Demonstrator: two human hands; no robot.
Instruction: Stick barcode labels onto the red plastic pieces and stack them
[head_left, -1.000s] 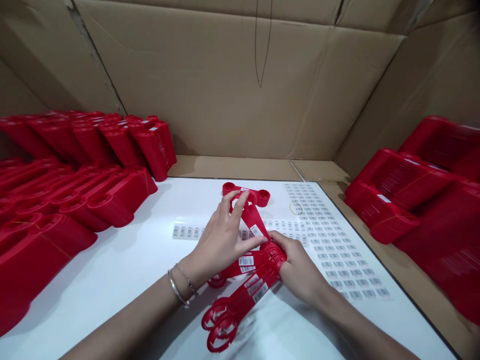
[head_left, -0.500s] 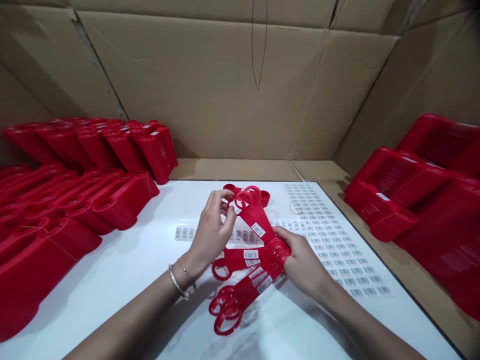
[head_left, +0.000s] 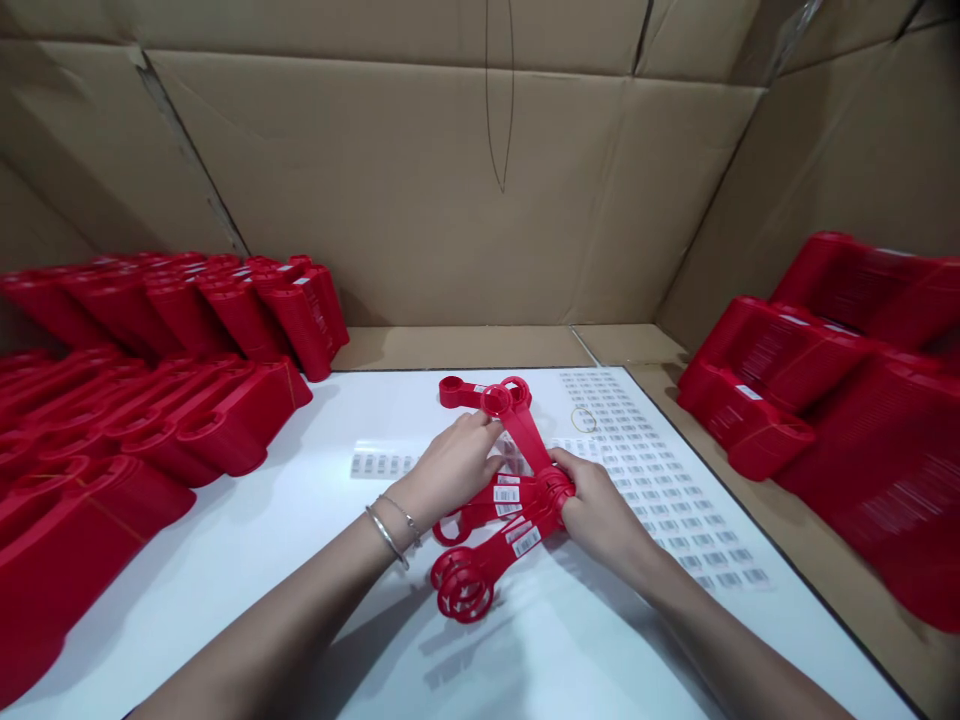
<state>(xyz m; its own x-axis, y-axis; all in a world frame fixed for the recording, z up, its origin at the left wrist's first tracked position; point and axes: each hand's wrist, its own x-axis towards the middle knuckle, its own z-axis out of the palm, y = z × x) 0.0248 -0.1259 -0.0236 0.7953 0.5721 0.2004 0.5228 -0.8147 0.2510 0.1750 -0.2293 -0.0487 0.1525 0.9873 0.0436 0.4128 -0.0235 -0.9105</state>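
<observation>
Lowering the left hand (head_left: 456, 460) from the ring ends (head_left: 510, 410), with hold unclear; gripping fanned red strips (head_left: 504, 557) in the right hand (head_left: 602, 512), apparently getting one strip further.

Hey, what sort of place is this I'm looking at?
Probably a work area in a factory or warehouse: stacks of matching red pieces on both sides, sheets of barcode labels on the white tabletop, and cardboard panels behind it.
</observation>
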